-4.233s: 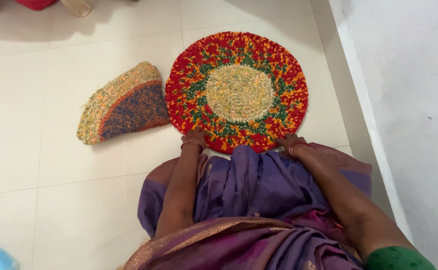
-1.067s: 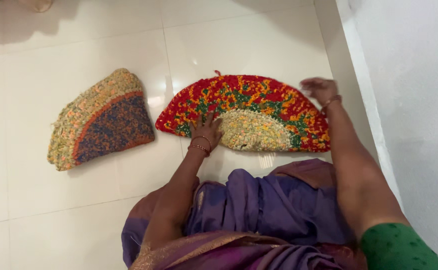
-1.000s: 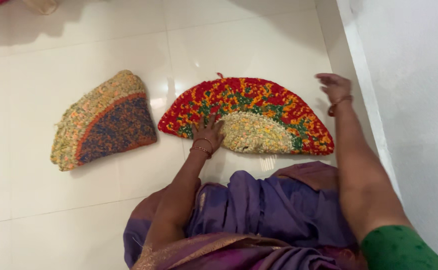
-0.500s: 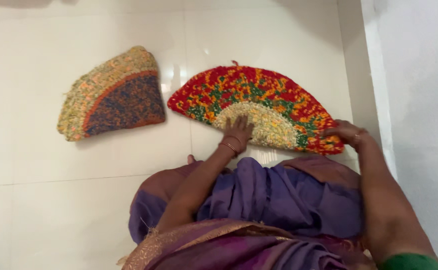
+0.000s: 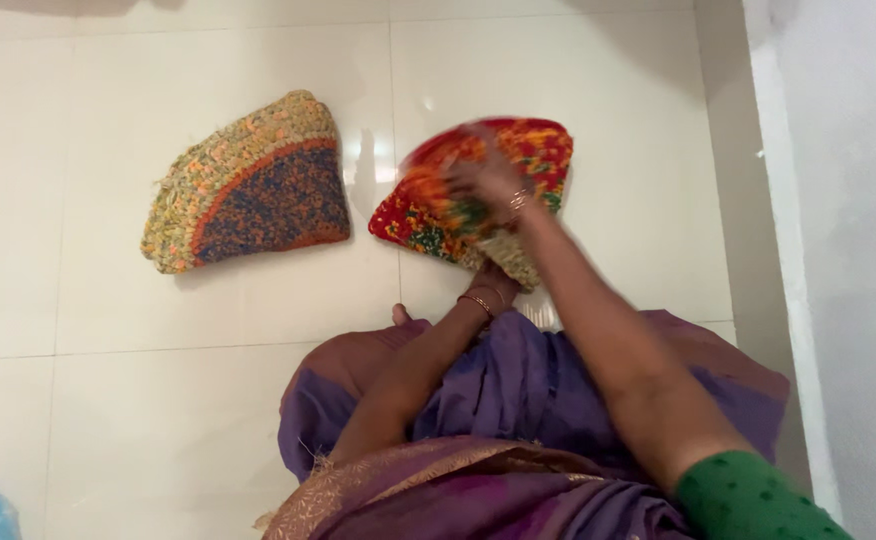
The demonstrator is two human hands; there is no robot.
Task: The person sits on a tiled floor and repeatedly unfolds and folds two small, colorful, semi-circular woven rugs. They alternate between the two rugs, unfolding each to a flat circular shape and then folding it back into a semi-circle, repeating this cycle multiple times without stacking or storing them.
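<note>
Mat [image 5: 538,150], red and orange, lies on the floor [image 5: 208,400] in a fan shape under both hands, folded smaller than a half round. Left hand [image 5: 491,285] presses its near point, fingers hidden below the right arm, so I cannot tell their shape. Right hand [image 5: 486,180] is blurred, seemingly laying the top flap down; grip unclear. Left of the fingers, apart, a brown mat [image 5: 253,185] sits folded the same way.

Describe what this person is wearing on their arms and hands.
Both forearms are bare. The left hand has thin metal bangles, gold and reddish, at the wrist. The right hand, blurred, also shows gold-toned bangles at its wrist. A short green sleeve with small dark dots covers the right upper arm. The left sleeve is hidden.
</note>
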